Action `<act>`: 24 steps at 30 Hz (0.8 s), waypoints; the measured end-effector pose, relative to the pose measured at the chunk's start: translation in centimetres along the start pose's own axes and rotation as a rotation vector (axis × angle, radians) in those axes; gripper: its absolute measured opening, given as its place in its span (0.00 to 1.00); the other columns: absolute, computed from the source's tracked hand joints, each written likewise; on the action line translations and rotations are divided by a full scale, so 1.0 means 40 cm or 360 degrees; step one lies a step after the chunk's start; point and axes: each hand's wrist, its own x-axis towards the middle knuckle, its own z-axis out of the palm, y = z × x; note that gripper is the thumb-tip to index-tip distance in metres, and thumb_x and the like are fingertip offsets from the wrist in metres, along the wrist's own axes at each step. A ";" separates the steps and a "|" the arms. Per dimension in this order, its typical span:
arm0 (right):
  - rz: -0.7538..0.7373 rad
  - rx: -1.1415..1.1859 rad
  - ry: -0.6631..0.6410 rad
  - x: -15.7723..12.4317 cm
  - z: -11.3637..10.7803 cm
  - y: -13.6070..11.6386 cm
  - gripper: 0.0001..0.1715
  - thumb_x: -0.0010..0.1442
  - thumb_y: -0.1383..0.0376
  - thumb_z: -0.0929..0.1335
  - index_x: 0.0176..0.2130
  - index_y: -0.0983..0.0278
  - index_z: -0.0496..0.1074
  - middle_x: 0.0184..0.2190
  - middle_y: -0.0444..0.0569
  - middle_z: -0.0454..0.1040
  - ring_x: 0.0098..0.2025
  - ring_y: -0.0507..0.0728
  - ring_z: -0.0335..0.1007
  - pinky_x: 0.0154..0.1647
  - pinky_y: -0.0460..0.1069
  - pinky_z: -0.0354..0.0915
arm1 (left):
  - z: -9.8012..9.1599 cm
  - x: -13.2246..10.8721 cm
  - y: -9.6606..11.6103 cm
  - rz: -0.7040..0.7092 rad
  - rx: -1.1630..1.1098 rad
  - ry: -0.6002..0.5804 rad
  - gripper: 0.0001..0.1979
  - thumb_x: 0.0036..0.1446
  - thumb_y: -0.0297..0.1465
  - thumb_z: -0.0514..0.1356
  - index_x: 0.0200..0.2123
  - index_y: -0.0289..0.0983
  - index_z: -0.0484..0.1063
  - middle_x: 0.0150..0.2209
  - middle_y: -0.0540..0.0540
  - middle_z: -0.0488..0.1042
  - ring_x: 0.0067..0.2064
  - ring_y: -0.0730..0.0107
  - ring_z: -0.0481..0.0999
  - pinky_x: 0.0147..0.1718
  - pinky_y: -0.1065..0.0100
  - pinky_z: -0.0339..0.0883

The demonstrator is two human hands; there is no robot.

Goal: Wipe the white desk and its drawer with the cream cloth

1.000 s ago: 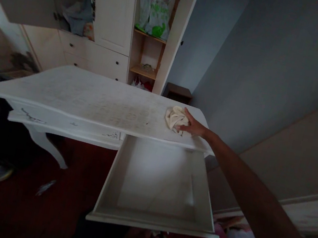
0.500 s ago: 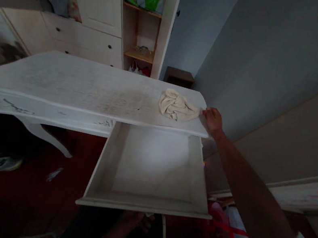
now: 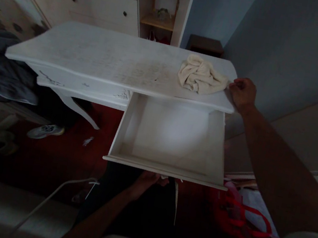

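"Cloth [image 3: 200, 77] is seen where?"

"Crumpled on the white tabletop [image 3: 91, 47], near its right end; dark smudges [image 3: 144, 73] are spread beside it. Below, a drawer [image 3: 171, 135] is pulled out."

"And how are the fingers held?"

"At the cloth's corner, those of the right hand [image 3: 243, 93] are curled together; whether fabric is pinched cannot be told. The left hand [image 3: 146, 181] is placed under the drawer's front edge, its fingers partly hidden, so their grip cannot be told."
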 end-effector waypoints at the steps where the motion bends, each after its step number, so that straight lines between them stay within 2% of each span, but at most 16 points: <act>1: 0.0010 0.0005 0.0000 -0.001 -0.002 -0.004 0.08 0.54 0.70 0.69 0.38 0.64 0.71 0.35 0.49 0.76 0.35 0.53 0.68 0.44 0.50 0.66 | 0.000 0.000 0.002 0.0010 0.0014 -0.0013 0.31 0.46 0.55 0.67 0.38 0.30 0.79 0.37 0.36 0.81 0.38 0.56 0.80 0.45 0.56 0.70; 8: 0.0022 0.0080 -0.0005 -0.001 0.000 -0.002 0.09 0.54 0.72 0.68 0.38 0.63 0.71 0.36 0.48 0.77 0.37 0.52 0.70 0.46 0.49 0.66 | 0.029 -0.008 0.062 0.0049 -0.0008 -0.0147 0.31 0.48 0.55 0.66 0.36 0.31 0.80 0.33 0.37 0.81 0.32 0.61 0.78 0.38 0.60 0.69; 14: -0.0112 0.0094 -0.0030 0.005 0.015 0.031 0.09 0.53 0.69 0.67 0.37 0.60 0.71 0.35 0.47 0.77 0.40 0.59 0.74 0.48 0.57 0.69 | 0.048 -0.010 0.123 0.0089 -0.0170 -0.0088 0.28 0.49 0.53 0.66 0.33 0.30 0.80 0.33 0.36 0.81 0.31 0.60 0.78 0.34 0.61 0.69; 18: -0.0160 0.0043 -0.0071 0.004 0.013 0.036 0.09 0.52 0.68 0.67 0.37 0.60 0.71 0.36 0.49 0.77 0.40 0.60 0.75 0.50 0.58 0.69 | 0.039 0.014 0.143 0.0137 -0.0270 0.0020 0.27 0.51 0.52 0.66 0.34 0.30 0.80 0.32 0.36 0.81 0.30 0.63 0.77 0.34 0.63 0.69; 24: -0.0178 0.0039 -0.0049 -0.003 0.011 0.024 0.11 0.49 0.69 0.67 0.36 0.60 0.70 0.35 0.48 0.77 0.39 0.59 0.75 0.49 0.57 0.70 | 0.053 0.085 0.168 0.0108 -0.0408 -0.0009 0.26 0.49 0.50 0.69 0.35 0.29 0.81 0.35 0.36 0.82 0.31 0.65 0.78 0.35 0.65 0.71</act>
